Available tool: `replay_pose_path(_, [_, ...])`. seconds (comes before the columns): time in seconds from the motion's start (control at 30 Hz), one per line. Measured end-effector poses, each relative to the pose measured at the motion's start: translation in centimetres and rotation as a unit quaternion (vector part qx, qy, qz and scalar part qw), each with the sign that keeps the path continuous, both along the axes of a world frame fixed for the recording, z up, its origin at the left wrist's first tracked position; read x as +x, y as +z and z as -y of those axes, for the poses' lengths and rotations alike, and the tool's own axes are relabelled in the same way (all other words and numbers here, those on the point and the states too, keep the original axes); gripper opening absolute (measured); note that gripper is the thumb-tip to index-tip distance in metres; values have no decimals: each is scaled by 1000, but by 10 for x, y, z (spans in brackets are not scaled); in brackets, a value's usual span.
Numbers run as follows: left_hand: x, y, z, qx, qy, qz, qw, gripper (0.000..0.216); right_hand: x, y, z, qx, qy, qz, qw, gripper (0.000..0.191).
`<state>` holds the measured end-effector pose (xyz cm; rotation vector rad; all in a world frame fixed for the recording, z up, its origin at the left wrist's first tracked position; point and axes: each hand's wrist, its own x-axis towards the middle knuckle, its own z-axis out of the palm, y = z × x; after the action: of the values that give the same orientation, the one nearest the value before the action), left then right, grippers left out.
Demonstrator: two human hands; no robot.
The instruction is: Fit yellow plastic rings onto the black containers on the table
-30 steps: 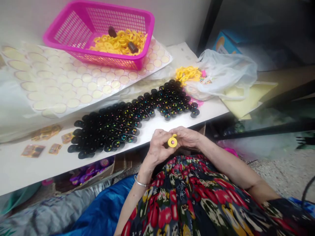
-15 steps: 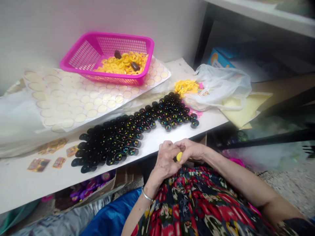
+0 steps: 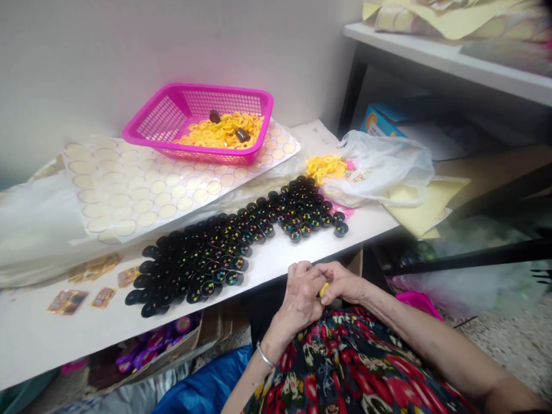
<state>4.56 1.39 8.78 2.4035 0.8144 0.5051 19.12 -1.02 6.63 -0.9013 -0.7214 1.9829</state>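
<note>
Close to my body, just off the table's front edge, my left hand (image 3: 301, 292) and my right hand (image 3: 344, 283) meet with bent fingers. A small round yellow plastic piece (image 3: 324, 289) shows between them, pinched by my right thumb and fingers and held against my left hand. The left fingers curl round it, and most of the piece is hidden. Beyond my hands, many small black cups (image 3: 202, 253) with coloured bits inside stand packed together on the white table (image 3: 276, 259).
A pink basket (image 3: 198, 150) with yellow rings stands on a sheet of round stickers (image 3: 164, 199). More yellow rings (image 3: 326, 167) lie beside a clear plastic bag (image 3: 388, 158). Small cards (image 3: 68, 302) lie at left. A box of purple items (image 3: 150, 348) sits below the table; a shelf (image 3: 431, 54) stands at right.
The view has tilted up a little, so everything sits lower. My hands stay together; the yellow piece has turned and shows less of its face.
</note>
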Motion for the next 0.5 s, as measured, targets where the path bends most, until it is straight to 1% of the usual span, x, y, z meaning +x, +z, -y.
replay_pose_path(0.07, [2,-4,0,5,-3,6,1000,17,4,-4,0,18,-14,27,999,54])
replay_pose_path(0.13, [1,-7,-3,2,-9,21,1000,29,9,-8,-2,49,-13,85,995,51])
replay_pose_path(0.17, [0,-9,-6,3,-10,38,999,36,12,-11,-3,70,-6,141,988,48])
replay_pose_path(0.2, [-3,-12,-9,7,-11,59,998,43,15,-14,-4,97,4,220,971,44])
replay_pose_path(0.23, [-5,-15,-14,18,-3,89,996,48,17,-17,-5,123,18,320,939,41])
replay_pose_path(0.27, [-7,-19,-19,30,15,117,993,49,19,-20,-6,143,42,428,892,37])
replay_pose_path(0.3, [-9,-22,-25,41,45,140,988,47,19,-24,-8,156,70,524,835,33])
replay_pose_path(0.33, [-10,-26,-32,46,95,155,982,42,19,-27,-9,160,98,595,781,28])
replay_pose_path(0.37, [-10,-28,-38,43,151,164,974,38,19,-30,-11,158,121,639,743,24])
replay_pose_path(0.4, [-8,-30,-45,34,205,168,964,34,18,-33,-13,154,136,660,723,20])
replay_pose_path(0.43, [-6,-32,-52,22,254,169,952,32,17,-34,-14,149,144,665,717,18])
replay_pose_path(0.5, [0,-32,-64,1,321,162,933,31,18,-32,-14,153,129,657,727,18])
